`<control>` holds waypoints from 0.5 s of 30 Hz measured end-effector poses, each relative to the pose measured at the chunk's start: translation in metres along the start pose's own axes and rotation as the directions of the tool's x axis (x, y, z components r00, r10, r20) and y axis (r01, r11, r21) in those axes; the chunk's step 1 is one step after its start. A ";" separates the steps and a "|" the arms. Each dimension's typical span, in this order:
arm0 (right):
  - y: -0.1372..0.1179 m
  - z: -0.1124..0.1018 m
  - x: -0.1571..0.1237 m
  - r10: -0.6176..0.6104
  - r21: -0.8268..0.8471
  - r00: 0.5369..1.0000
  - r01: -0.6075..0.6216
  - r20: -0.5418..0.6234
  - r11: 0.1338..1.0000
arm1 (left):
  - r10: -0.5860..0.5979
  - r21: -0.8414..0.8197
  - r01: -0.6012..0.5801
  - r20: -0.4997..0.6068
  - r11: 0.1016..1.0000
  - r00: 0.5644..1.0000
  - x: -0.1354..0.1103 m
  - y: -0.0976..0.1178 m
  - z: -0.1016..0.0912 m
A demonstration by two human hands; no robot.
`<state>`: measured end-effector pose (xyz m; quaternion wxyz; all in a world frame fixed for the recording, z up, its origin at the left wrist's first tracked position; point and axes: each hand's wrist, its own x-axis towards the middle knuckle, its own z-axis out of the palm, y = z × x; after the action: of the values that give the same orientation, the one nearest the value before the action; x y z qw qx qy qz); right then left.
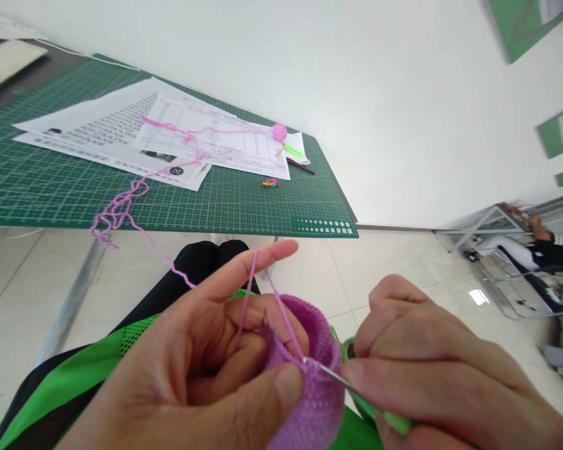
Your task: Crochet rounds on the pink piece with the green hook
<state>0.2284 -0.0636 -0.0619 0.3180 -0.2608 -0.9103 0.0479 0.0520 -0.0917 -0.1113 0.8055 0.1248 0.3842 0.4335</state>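
My left hand (225, 350) pinches the rim of a pink-purple crocheted piece (314, 400), round and hollow like a small pouch. Its index finger is stretched out with the pink yarn (278, 294) looped over it, and the strand runs down to the stitches at the rim. In my right hand (426, 356) is a crochet hook (335, 377) with a metal shaft and a green handle. The hook's tip sits at the rim, close to the left thumb, where the yarn meets the work. Part of the handle is hidden by the fingers.
A green cutting mat (244, 209) covers the table, bearing printed papers (122, 131), a small pink yarn ball (279, 132), coloured stitch markers (271, 183) and a dark thin stick (301, 166). Tangled yarn (117, 212) hangs over the table's edge. Another person (544, 250) sits far right.
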 end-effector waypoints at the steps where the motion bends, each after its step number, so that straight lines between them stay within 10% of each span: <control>1: 0.000 0.000 -0.003 0.017 0.067 1.000 -0.018 0.016 0.998 | -0.048 -0.082 0.046 -0.023 0.996 0.999 -0.002 0.004 0.004; 5: -0.002 0.018 -0.013 0.255 0.055 0.908 -0.251 -0.332 0.966 | -0.113 -0.165 0.107 -0.023 0.980 0.993 -0.005 0.010 0.008; 9: 0.000 0.035 -0.012 0.287 0.116 0.944 -0.271 -0.165 0.956 | -0.012 -0.104 0.013 0.013 0.994 1.000 -0.003 0.005 0.003; 15: -0.002 0.043 -0.012 0.388 0.157 0.882 -0.358 -0.268 0.921 | 0.282 0.190 -0.275 -0.009 0.943 0.959 -0.002 0.000 0.012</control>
<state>0.2094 -0.0677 -0.1020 0.4473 -0.4186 -0.7819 0.1157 0.0602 -0.0913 -0.1019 0.7139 0.2450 0.4161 0.5071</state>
